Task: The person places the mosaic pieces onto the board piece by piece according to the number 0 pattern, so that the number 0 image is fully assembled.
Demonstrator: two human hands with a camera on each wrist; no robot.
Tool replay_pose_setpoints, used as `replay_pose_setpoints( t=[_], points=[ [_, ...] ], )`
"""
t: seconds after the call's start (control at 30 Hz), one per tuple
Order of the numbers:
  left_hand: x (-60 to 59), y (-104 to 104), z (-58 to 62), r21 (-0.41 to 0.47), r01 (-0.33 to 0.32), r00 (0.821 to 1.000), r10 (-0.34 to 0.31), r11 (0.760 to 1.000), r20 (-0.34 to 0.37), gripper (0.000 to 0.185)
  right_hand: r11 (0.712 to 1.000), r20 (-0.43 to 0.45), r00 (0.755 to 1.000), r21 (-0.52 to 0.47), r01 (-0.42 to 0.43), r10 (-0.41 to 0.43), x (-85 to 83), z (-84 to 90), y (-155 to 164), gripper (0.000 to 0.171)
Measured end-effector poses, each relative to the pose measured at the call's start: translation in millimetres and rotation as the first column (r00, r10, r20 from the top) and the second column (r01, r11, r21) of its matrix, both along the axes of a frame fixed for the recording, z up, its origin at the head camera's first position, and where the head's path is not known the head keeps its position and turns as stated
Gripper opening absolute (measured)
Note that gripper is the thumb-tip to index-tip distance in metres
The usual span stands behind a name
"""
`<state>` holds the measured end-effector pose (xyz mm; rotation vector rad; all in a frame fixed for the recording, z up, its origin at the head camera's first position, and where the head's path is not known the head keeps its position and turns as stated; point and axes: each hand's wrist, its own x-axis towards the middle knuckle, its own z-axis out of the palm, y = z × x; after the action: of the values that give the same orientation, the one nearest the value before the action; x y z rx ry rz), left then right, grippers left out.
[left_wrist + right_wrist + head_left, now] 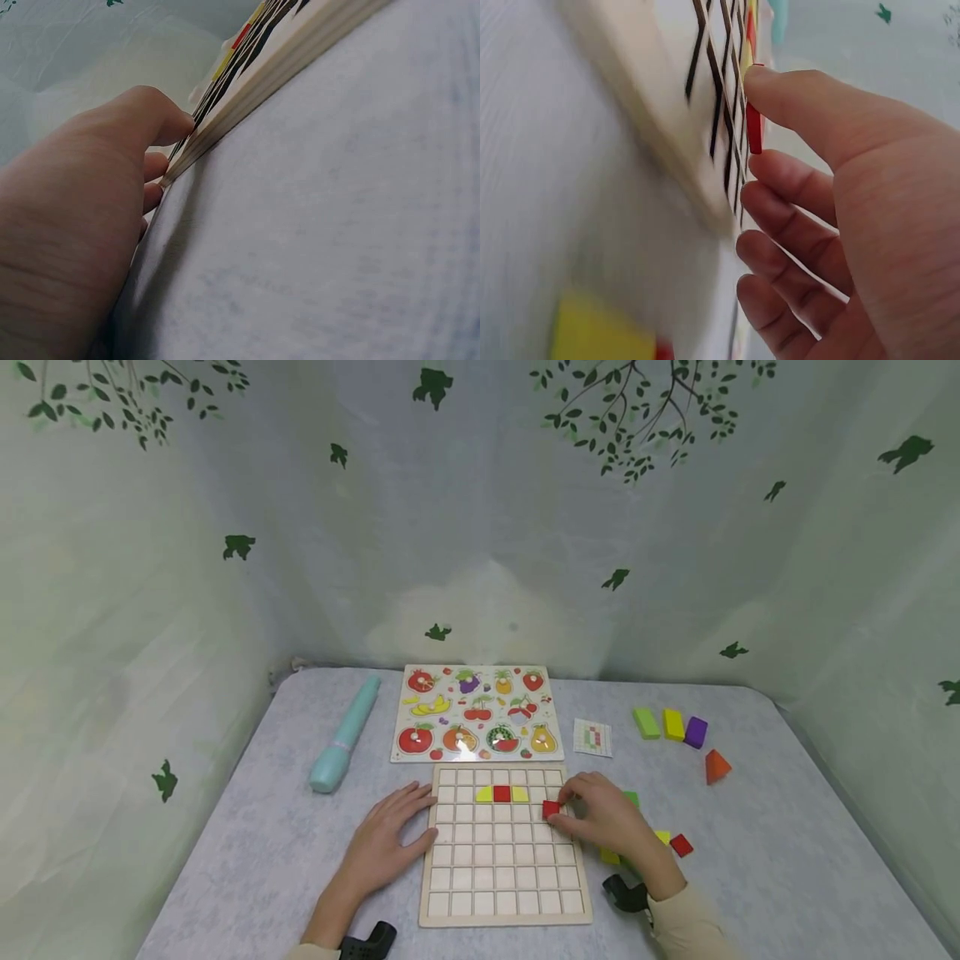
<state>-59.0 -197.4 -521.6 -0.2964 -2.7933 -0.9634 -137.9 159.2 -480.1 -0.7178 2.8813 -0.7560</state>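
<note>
Fingers of my right hand (603, 818) are pinching a red tile (551, 810) over the grid board (501, 910) at lower centre; my left hand (386, 839) is lying flat, released, steadying its edge.

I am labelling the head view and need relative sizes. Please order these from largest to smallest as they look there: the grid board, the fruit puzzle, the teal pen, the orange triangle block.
1. grid board, though it lies nearest the camera
2. fruit puzzle
3. teal pen
4. orange triangle block
</note>
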Motion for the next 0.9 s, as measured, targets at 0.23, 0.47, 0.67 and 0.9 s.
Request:
replay_pose_setpoints(
  t=[0.23, 0.47, 0.67, 0.9],
  points=[
    [0.5, -0.4, -2.5, -0.005, 0.001, 1.000, -0.001, 1.000, -0.007, 0.050, 0.998, -0.067, 0.996, 0.040, -0.050, 0.052, 0.8, -5.4, -27.7, 0.026],
    [0.7, 0.5, -0.8, -0.005, -0.001, 1.000, 0.001, 1.000, -0.018, 0.049, 0.995, -0.123, 0.989, 0.071, -0.069, 0.077, 2.5, -6.0, -40.4, 0.030],
    [0.2, 1.4, -1.8, -0.006, -0.005, 1.000, 0.005, 1.000, -0.015, 0.049, 0.997, -0.082, 0.996, 0.073, -0.021, 0.027, 3.3, -3.2, -30.2, 0.028],
    [0.4, 0.3, -0.2, 0.002, -0.001, 1.000, 0.001, 1.000, 0.003, 0.049, 0.997, -0.050, 0.998, 0.056, 0.053, -0.050, 3.8, 3.8, 13.8, 0.026]
  ],
)
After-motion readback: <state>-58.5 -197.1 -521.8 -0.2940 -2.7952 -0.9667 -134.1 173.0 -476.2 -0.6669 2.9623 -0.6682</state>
